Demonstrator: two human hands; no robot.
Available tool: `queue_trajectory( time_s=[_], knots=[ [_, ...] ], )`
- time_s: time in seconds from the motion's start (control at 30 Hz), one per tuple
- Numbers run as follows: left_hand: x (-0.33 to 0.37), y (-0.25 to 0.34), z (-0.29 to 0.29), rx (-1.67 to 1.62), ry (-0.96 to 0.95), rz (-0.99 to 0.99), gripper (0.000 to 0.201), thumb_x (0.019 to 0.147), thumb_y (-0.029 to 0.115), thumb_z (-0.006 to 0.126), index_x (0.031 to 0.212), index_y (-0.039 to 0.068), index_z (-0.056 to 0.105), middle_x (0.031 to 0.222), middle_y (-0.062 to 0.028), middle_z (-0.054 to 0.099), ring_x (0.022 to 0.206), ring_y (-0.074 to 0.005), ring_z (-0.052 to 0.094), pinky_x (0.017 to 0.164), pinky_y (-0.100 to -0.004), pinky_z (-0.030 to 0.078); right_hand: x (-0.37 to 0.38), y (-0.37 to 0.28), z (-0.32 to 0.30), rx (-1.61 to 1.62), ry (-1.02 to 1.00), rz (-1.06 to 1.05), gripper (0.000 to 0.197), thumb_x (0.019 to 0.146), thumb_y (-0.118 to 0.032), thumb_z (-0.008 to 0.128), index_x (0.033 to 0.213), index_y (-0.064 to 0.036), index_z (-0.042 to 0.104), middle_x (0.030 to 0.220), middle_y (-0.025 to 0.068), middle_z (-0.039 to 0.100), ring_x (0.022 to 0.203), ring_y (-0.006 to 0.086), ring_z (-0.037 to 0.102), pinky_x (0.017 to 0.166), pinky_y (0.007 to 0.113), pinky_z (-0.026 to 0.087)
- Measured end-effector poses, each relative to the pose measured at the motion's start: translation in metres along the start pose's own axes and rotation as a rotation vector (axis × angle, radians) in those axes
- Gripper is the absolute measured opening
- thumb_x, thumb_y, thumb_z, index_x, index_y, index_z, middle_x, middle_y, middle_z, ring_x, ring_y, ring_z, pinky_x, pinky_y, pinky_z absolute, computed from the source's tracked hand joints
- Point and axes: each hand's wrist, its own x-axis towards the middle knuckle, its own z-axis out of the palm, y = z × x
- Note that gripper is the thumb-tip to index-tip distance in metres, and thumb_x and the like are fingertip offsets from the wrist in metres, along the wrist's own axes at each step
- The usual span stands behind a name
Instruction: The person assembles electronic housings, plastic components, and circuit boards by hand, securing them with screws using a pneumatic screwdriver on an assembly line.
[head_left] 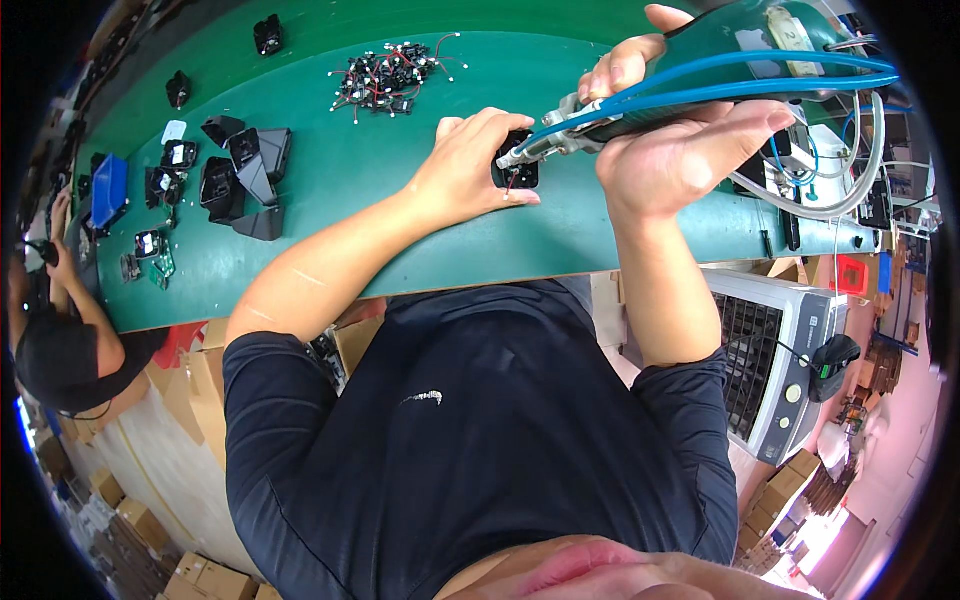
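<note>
My left hand [462, 168] lies on the green bench, its thumb and fingers closed around a small black plastic housing [520, 178]. A short red wire shows inside the housing. My right hand [665, 165] grips a green power screwdriver [725, 45] from below, thumb stretched out along it. The tool is tilted, with its metal nose [548, 142] reaching down to the housing between my left thumb and fingers. Whether the tip touches a screw is too small to tell. Blue hoses [740, 75] run along the tool, and a clear tube [830, 212] loops beneath it.
A pile of small black parts with red wires [385, 80] lies at the far middle of the bench [400, 280]. Several black housings [235, 180] stand at the left, near a blue bin [109, 192]. Another person [75, 340] works at far left. An air cooler [770, 350] stands at right.
</note>
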Motion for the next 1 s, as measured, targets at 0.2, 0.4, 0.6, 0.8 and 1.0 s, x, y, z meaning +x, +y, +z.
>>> queue_trajectory(
  time_s=[0.2, 0.4, 0.6, 0.8, 1.0],
  knots=[
    [-0.002, 0.0, 0.001, -0.002, 0.009, -0.014, 0.088, 0.065, 0.044, 0.095, 0.136, 0.009, 0.055, 0.119, -0.0095, 0.063, 0.112, -0.0298, 0.062, 0.096, -0.042, 0.038, -0.003, -0.009, 0.013, -0.028, -0.005, 0.038, 0.1, 0.094, -0.088, 0.019, 0.12, 0.0019, 0.054, 0.063, 0.0088, 0.055, 0.055, 0.0206, 0.056, 0.051, 0.029, 0.049],
    [0.0, 0.001, -0.001, -0.016, 0.004, 0.015, 0.093, 0.065, 0.043, 0.096, 0.139, 0.007, 0.053, 0.121, -0.0111, 0.063, 0.112, -0.0315, 0.06, 0.096, -0.0425, 0.038, 0.001, -0.001, -0.012, -0.219, -0.104, -0.023, 0.112, 0.085, -0.097, 0.014, 0.122, 0.0005, 0.055, 0.068, 0.0111, 0.057, 0.059, 0.0233, 0.057, 0.057, 0.035, 0.049],
    [0.001, -0.001, -0.004, 0.013, -0.032, -0.012, 0.085, 0.068, 0.044, 0.093, 0.135, 0.008, 0.056, 0.123, -0.0103, 0.064, 0.114, -0.0302, 0.061, 0.097, -0.0426, 0.038, 0.004, 0.003, 0.004, -0.423, -0.07, -0.009, 0.106, 0.087, -0.095, 0.021, 0.121, 0.0006, 0.054, 0.066, 0.0118, 0.057, 0.057, 0.0234, 0.056, 0.055, 0.034, 0.049],
    [0.011, 0.012, -0.03, 0.044, -0.029, 0.024, 0.077, 0.077, 0.037, 0.088, 0.141, 0.009, 0.056, 0.134, -0.0143, 0.06, 0.123, -0.0346, 0.054, 0.107, -0.0449, 0.039, 0.083, -0.101, -0.016, -0.145, -0.356, -0.089, 0.109, 0.089, -0.093, 0.028, 0.132, 0.0043, 0.052, 0.087, 0.0105, 0.061, 0.079, 0.0234, 0.057, 0.075, 0.038, 0.05],
    [0.067, -0.017, -0.124, 0.412, 0.127, -0.213, 0.073, 0.08, 0.034, 0.081, 0.144, 0.01, 0.055, 0.142, -0.0146, 0.058, 0.135, -0.0339, 0.053, 0.112, -0.0496, 0.038, 0.065, -0.112, -0.018, -0.58, -0.002, -0.178, 0.086, 0.103, -0.073, 0.033, 0.139, 0.004, 0.048, 0.1, 0.0123, 0.061, 0.085, 0.0217, 0.056, 0.073, 0.035, 0.049]
  ],
)
